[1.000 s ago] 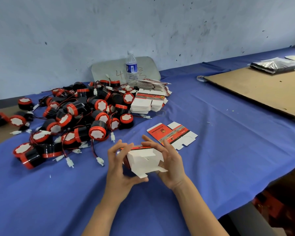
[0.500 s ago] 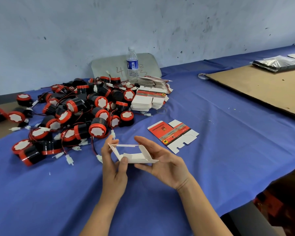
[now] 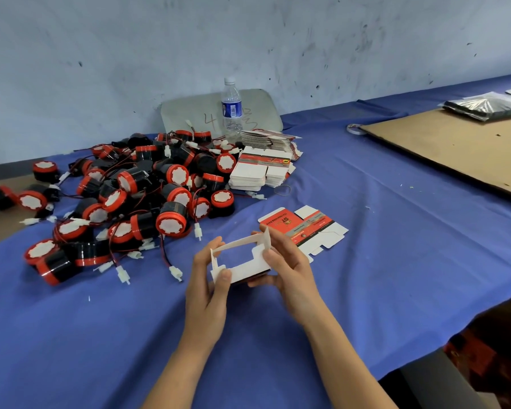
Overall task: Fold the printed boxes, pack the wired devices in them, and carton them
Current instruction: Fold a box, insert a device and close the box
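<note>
Both hands hold a small white-sided printed box (image 3: 246,268) above the blue cloth, its open mouth facing me with the flaps sticking up. My left hand (image 3: 208,280) pinches its left end between thumb and fingers. My right hand (image 3: 288,268) grips the right end, fingers curled round it. A flat red printed box blank (image 3: 303,227) lies just beyond my right hand. A pile of black and red wired devices (image 3: 130,196) with white plugs covers the table's left. Stacks of flat blanks (image 3: 261,169) sit behind the pile.
A water bottle (image 3: 232,110) stands by the wall in front of a grey board (image 3: 189,113). A large cardboard sheet (image 3: 455,149) lies at the right, a silvery bag (image 3: 484,106) at its far end. The table's edge drops off at lower right.
The box was turned from showing its folded white bottom to showing its open mouth, and its sides were spread wider. Both hands shifted their hold to its ends.
</note>
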Tool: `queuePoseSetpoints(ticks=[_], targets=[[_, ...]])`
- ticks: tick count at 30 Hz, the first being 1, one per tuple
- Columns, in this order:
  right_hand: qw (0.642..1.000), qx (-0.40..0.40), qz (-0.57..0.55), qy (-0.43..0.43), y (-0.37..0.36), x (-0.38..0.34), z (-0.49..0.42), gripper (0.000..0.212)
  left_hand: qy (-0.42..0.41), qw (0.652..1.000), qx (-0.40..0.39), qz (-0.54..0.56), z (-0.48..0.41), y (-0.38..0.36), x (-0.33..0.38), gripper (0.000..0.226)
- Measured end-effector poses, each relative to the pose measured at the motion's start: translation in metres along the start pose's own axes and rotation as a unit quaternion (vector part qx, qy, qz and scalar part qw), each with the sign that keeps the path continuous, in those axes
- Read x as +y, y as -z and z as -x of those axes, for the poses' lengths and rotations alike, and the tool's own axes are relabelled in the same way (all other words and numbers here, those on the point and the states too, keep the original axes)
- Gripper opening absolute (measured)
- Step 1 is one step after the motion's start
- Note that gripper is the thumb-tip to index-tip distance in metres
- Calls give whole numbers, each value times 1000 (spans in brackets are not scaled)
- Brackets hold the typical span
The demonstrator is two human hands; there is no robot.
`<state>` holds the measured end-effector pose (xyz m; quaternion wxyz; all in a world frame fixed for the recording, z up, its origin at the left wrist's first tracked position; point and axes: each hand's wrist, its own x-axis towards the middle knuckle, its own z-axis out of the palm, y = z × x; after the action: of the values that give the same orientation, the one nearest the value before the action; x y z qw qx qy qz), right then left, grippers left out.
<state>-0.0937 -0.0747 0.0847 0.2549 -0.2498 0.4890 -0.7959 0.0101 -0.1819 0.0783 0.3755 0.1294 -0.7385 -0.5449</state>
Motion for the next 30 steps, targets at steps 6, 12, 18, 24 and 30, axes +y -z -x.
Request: queuePoseSetpoints(ticks=[6,12,18,24,30], targets=[[992,41,106,55,-8,4,5,29,17,998,18,60,0,0,3,34],[988,55,125,74,-9,6,5,27,23,997,13,78,0,-1,4,33],[980,68,167,89,-8,10,4,26,11,995,32,97,0,-1,7,45],[958,69,227,160,-10,16,5,29,20,995,42,89,-2,-2,2,34],[899,48,330,285,-17,22,11,52,10,998,58,34,-3,0,-2,21]])
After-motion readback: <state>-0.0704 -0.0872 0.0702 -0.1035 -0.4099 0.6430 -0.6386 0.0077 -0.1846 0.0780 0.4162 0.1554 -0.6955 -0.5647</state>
